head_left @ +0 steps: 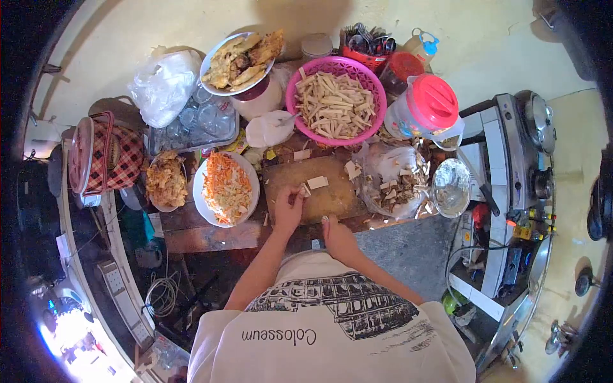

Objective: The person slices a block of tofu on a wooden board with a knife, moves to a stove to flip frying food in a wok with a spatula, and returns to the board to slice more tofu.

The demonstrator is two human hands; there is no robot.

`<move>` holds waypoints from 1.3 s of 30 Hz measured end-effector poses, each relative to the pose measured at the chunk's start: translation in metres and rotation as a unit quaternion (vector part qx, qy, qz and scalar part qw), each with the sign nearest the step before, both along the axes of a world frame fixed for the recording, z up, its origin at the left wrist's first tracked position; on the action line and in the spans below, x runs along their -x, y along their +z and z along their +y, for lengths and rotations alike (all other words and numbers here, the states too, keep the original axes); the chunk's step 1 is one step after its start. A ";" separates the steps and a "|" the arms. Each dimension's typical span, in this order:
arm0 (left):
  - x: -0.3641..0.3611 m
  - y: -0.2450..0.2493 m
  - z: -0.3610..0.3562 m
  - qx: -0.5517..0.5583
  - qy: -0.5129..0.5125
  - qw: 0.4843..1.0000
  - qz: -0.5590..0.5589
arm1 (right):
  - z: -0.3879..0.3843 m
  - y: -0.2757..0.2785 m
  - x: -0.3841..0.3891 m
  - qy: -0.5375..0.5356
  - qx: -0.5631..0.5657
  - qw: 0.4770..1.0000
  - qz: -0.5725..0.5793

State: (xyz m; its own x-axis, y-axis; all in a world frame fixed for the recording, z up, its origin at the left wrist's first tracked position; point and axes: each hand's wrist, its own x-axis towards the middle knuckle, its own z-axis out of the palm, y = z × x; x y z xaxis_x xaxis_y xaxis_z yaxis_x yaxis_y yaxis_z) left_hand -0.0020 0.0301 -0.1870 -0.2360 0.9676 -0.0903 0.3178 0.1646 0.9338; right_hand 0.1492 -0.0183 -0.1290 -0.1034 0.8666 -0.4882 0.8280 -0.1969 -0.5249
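A wooden cutting board (332, 203) lies at the table's front, with a pale rectangular piece (317, 182) on it. My left hand (289, 205) is over the board's left part, its fingers pinched on a small pale piece (306, 189). At the board's front edge my right hand (336, 233) is closed around something I cannot make out; only a small light tip shows at the fingers. Behind the board stands a pink basket (380, 102) full of pale cut sticks (335, 102). A clear plastic bag with peelings (399, 185) lies to the right.
A white plate of shredded vegetables (227, 188) and a bowl of fried food (167, 182) stand at left. Behind are a plate of fried pieces (239, 60) and a tray of glasses (198, 121). A pink-lidded jug (421, 105), metal bowl (451, 187) and stove (514, 150) are at right.
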 end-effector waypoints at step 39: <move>-0.003 -0.013 -0.003 0.033 0.043 0.988 -0.146 | -0.012 0.013 -0.008 -0.012 0.012 0.997 0.077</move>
